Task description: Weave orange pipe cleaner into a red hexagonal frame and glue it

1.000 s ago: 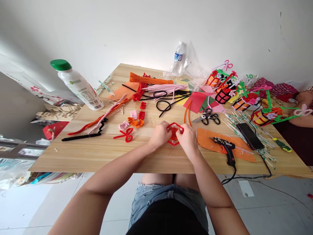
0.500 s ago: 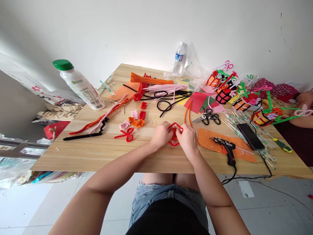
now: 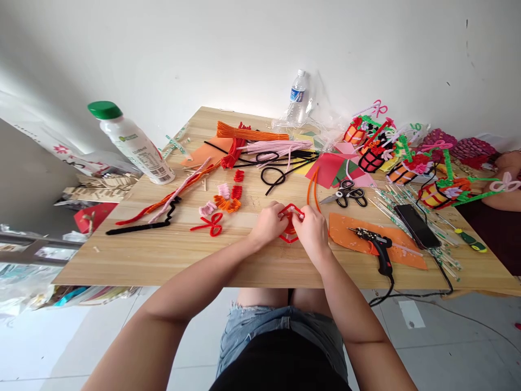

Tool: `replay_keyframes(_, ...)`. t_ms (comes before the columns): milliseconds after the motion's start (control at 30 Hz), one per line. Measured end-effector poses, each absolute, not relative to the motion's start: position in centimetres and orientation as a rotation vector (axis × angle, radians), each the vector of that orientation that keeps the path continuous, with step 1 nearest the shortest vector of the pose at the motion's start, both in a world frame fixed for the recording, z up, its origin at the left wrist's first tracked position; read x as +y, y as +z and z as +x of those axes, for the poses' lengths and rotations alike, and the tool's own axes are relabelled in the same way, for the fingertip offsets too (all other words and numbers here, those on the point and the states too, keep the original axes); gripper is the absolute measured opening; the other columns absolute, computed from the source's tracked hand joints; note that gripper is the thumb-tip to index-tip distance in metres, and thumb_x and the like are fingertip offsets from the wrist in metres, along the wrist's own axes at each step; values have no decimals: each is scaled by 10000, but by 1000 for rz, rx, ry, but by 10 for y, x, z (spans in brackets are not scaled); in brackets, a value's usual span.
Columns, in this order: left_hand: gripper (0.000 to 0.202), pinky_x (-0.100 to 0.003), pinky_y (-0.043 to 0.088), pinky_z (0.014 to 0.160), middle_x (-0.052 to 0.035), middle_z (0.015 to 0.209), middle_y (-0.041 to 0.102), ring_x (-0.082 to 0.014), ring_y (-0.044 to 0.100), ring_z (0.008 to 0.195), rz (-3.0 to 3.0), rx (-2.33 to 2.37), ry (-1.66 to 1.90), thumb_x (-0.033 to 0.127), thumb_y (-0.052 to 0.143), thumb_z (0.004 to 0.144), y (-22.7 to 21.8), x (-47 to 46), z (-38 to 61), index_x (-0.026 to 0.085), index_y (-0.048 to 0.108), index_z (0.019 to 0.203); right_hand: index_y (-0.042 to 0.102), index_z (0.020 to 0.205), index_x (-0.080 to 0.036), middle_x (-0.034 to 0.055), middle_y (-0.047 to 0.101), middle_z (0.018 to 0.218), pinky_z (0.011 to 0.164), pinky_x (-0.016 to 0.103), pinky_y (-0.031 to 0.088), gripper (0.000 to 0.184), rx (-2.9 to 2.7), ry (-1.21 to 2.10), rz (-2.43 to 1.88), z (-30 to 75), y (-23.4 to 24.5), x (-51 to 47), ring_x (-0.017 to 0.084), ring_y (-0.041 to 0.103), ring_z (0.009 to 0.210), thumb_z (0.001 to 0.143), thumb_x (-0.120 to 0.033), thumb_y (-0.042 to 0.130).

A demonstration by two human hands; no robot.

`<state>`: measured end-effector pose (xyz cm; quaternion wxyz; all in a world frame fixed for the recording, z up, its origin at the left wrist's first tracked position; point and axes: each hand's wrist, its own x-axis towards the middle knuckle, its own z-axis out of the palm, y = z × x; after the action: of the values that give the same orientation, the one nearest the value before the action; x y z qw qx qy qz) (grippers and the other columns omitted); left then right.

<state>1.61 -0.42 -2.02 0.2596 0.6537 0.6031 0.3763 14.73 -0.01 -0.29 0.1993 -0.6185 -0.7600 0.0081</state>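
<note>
Left hand: centre of the frame, fingers curled in, pinching the left side of the red pipe-cleaner frame.
Right hand: just right of the left hand, fingertips pressed onto the frame's upper right edge.
Red pipe-cleaner frame: a small angular loop held between both hands, low over the wooden table; I cannot tell whether it touches the board.
Orange pipe cleaner: curves upward from just above the right hand.
Scissors: right of centre, beside the orange pipe cleaner.
Glue gun: lower right, lying on an orange sheet.
Red bow: left of the left hand, apart from it.
</note>
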Motion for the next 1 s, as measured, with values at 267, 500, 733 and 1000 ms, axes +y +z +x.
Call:
replay_keyframes(267,98,-262,437,601,-20,758,584,-132,537,652,1631,1392,825,209,543,766,-10,-7,5,152,564,844,549,685,-203,18,618,667,600,263,365,170,-2071,240,-1606,164,-6,2,166,550,644,837,-279,558)
replay_keyframes(500,346,-277,476,654,-13,772,592,-149,579,698,1799,1391,763,90,527,708,-16,-8,6,145,536,1049,634,941,-184,46,631,801,679,309,494,161,-2026,416,-1410,183,-11,-6,178,589,703,819,-257,559)
replay_keyframes(733,319,-314,499,760,-43,854,632,-178,623,797,1860,1396,714,75,500,722,-12,-10,8,151,538,1029,635,1047,-191,154,462,1239,979,445,453,214,-2200,44,-1113,198,-7,-38,265,510,1157,865,-194,524)
replay_keyframes(1000,390,-273,503,775,-57,953,647,-171,640,859,1837,1379,624,40,440,716,-8,-12,6,160,520,1079,649,1107,-183,122,230,1543,1119,546,253,322,-2536,20,-1164,187,-7,-54,360,197,1404,793,-218,583)
